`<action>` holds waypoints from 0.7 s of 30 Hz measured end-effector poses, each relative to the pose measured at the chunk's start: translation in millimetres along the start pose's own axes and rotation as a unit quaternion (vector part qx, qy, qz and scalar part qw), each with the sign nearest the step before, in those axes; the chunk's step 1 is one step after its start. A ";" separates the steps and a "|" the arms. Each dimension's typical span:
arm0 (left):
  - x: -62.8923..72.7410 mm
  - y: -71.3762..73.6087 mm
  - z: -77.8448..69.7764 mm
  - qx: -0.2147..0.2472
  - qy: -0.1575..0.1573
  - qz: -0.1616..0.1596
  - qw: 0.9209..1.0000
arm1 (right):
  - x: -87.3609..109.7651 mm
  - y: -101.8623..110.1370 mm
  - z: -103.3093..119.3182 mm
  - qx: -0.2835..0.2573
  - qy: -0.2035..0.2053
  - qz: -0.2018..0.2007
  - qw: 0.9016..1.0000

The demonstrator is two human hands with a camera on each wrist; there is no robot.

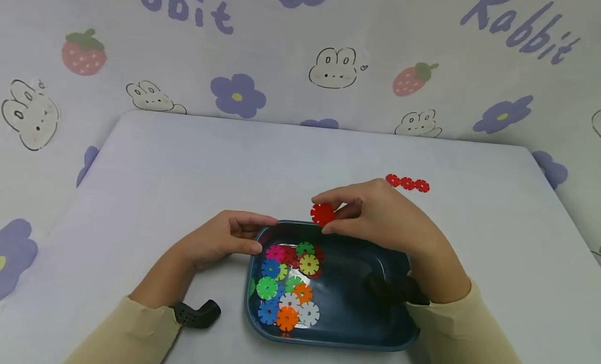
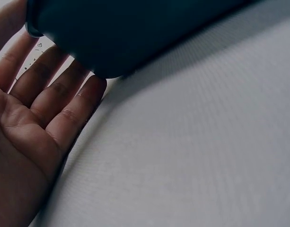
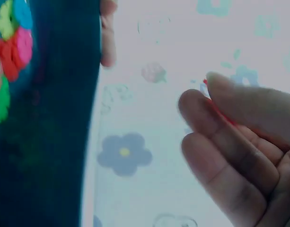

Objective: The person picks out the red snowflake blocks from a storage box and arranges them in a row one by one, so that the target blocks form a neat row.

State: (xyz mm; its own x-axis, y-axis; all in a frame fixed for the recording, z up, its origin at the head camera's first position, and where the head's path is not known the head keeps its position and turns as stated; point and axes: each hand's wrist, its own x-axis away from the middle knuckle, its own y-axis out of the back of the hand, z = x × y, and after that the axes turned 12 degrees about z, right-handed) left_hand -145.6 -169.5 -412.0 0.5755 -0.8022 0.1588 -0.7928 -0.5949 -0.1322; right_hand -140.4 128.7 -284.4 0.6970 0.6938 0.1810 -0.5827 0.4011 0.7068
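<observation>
My right hand (image 1: pixel 375 213) pinches a red notched plastic disc (image 1: pixel 322 214) between thumb and fingers, over the back rim of a dark teal tray (image 1: pixel 357 327). In the right wrist view only a thin red edge of the disc (image 3: pixel 225 113) shows behind the fingers. My left hand (image 1: pixel 220 239) rests at the tray's back left corner, thumb and index finger at the rim. Its fingers (image 2: pixel 59 90) lie nearly straight against the tray's outer wall in the left wrist view. Notched discs (image 1: pixel 287 286) in several colours lie loosely heaped in the tray's left half.
Behind my right hand, three red discs (image 1: pixel 407 183) form a joined row on the white table (image 1: pixel 197 160). Black wrist-worn devices show at both cuffs, the left one (image 1: pixel 199 314) beside the tray. A patterned cloth (image 1: pixel 281 51) with rabbits, flowers and strawberries hangs behind the table.
</observation>
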 end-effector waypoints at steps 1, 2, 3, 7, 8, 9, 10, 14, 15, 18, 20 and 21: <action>0.7 0.0 -0.4 -0.001 0.001 -0.003 1.000 | 1.5 3.1 -1.0 0.000 -0.005 -0.004 1.000; 1.3 0.4 -0.3 -0.004 0.000 -0.004 1.000 | 3.2 6.5 -2.5 0.003 -0.006 -0.011 1.000; 1.9 0.5 -0.8 -0.004 0.001 -0.006 1.000 | 5.3 10.7 -4.4 0.008 -0.002 -0.019 1.000; 2.4 1.3 -2.1 0.001 0.000 -0.004 1.000 | 16.8 30.8 -19.4 0.027 0.012 -0.080 0.996; 2.2 1.4 -2.6 0.001 -0.001 -0.003 1.000 | 19.9 36.0 -25.3 0.027 0.015 -0.101 0.994; 2.0 1.1 -3.2 0.002 0.000 -0.002 1.000 | 22.8 41.2 -31.9 0.023 0.015 -0.122 0.992; 1.8 1.3 -3.1 0.002 -0.001 -0.001 1.000 | 25.5 46.1 -39.8 0.019 0.011 -0.144 0.989; 0.6 1.1 -2.4 -0.001 -0.003 0.002 1.000 | 35.5 60.9 -76.9 -0.012 -0.048 -0.226 0.973; 0.3 1.0 -2.1 -0.001 -0.004 0.003 1.000 | 37.0 63.2 -87.3 -0.020 -0.067 -0.240 0.968; -0.7 -0.1 -1.8 -0.001 0.000 0.003 1.000 | 39.0 65.2 -116.8 -0.054 -0.127 -0.261 0.955; -1.3 -1.1 -1.6 0.002 0.004 0.003 1.000 | 37.7 63.4 -133.3 -0.077 -0.162 -0.256 0.950; -1.6 -1.7 -1.7 0.004 0.006 0.004 1.000 | 36.7 61.8 -140.5 -0.086 -0.180 -0.251 0.947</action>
State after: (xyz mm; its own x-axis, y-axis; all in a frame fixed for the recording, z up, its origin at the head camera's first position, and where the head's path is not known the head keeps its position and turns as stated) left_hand -145.5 -167.2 -410.3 0.5670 -0.8059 0.1703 -0.7953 -0.5894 -0.1415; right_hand -209.6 263.0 -330.1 0.9835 0.1536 0.0956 -0.1786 0.7389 0.6497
